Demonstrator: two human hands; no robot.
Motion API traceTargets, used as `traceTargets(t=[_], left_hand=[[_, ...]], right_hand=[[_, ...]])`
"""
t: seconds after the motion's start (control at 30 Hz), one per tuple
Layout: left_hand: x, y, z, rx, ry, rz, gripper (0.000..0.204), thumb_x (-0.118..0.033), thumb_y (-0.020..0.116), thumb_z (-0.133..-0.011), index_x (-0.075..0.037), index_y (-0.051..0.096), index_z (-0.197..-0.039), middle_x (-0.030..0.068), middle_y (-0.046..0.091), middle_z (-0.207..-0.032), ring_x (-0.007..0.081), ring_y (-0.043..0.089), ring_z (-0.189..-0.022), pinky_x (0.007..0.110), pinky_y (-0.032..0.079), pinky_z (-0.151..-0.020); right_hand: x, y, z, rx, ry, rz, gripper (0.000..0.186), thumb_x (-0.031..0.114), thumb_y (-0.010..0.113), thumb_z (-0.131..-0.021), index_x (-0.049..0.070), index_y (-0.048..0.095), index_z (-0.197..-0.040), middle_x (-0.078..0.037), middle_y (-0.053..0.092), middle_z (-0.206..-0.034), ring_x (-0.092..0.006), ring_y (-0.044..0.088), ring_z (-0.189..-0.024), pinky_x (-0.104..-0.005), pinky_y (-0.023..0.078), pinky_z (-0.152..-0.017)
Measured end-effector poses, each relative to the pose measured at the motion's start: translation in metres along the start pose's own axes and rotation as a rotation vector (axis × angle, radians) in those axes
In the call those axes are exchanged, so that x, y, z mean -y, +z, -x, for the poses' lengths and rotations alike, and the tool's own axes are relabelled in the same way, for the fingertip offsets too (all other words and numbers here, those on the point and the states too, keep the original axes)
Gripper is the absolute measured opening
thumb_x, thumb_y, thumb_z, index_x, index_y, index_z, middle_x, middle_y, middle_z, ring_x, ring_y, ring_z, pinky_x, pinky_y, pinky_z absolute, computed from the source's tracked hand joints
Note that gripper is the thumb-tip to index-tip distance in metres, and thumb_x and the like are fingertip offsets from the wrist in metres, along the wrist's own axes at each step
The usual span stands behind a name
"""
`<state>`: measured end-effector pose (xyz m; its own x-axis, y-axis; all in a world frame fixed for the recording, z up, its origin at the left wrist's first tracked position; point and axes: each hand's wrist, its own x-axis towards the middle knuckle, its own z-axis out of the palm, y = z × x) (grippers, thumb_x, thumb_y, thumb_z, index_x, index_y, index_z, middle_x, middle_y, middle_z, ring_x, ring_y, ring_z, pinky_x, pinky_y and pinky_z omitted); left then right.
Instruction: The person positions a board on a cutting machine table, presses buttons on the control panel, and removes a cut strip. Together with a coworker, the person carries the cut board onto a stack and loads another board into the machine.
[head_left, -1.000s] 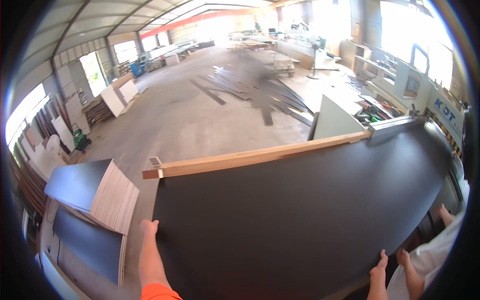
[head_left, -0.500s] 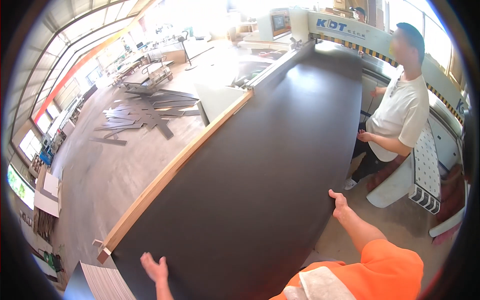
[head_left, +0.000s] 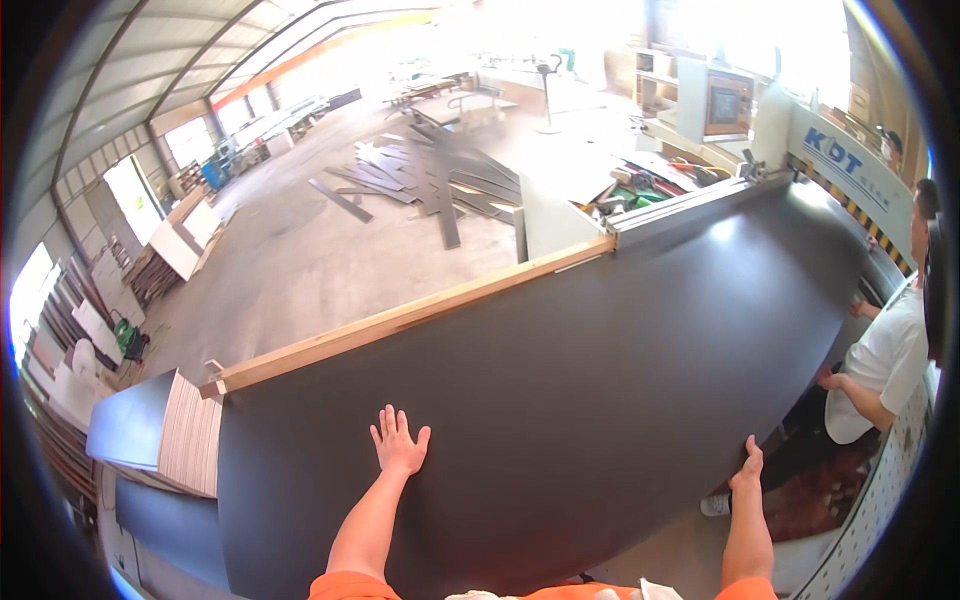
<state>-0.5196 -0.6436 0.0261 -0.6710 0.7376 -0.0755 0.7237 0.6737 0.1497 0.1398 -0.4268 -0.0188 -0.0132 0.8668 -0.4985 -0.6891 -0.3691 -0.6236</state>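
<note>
A large dark panel with a smooth, dull sheen spreads in front of me. My left hand lies flat on its top with the fingers spread. At the panel's right edge my right hand grips the rim, thumb up and the other fingers partly hidden. A wooden rail runs along the panel's far left side and meets a metal guide. On the right, a person in a white shirt has both hands at the same edge.
Stacked boards stand left of the panel. Dark strips litter the floor beyond the rail. A machine beam with striped edging crosses the far right, near a screen cabinet. Tools lie beyond the guide.
My view has swung left. My left hand has moved forward and inward over the panel, from near its left end. The right hand stays at the right edge.
</note>
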Motion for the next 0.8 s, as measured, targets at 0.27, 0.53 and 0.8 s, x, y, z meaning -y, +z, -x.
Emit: traceTargets(t=[0.27,0.53,0.8], left_hand=[[-0.017,0.0,-0.004,-0.029,0.006,-0.052,0.08,-0.058,0.037,-0.096,-0.003,0.026,-0.152,0.0145,0.011,-0.163,0.0267,0.005,-0.152,0.047,0.003,-0.122],[-0.009,0.002,-0.006,-0.062,-0.003,-0.067,0.073,-0.048,0.045,-0.097,0.002,0.033,-0.148,0.0149,0.015,-0.162,0.0278,0.009,-0.151,0.047,0.008,-0.121],[-0.017,0.01,-0.005,-0.034,0.006,-0.137,0.072,-0.048,0.039,-0.099,0.001,0.028,-0.151,0.0126,0.014,-0.163,0.0267,0.011,-0.151,0.047,0.008,-0.121]], right_hand=[[0.012,-0.004,-0.017,-0.226,-0.032,0.109,0.048,0.038,0.055,-0.097,0.002,0.057,-0.129,-0.012,0.058,-0.133,-0.0318,0.054,-0.119,-0.0465,0.041,-0.105],[0.001,0.011,-0.029,-0.305,-0.1,0.014,0.043,0.028,0.062,-0.095,-0.005,0.058,-0.122,-0.017,0.061,-0.125,-0.0314,0.057,-0.114,-0.0466,0.044,-0.102],[0.009,0.01,-0.014,-0.35,-0.042,-0.051,0.04,0.03,0.061,-0.096,-0.006,0.061,-0.114,-0.017,0.064,-0.118,-0.0316,0.06,-0.107,-0.047,0.049,-0.095]])
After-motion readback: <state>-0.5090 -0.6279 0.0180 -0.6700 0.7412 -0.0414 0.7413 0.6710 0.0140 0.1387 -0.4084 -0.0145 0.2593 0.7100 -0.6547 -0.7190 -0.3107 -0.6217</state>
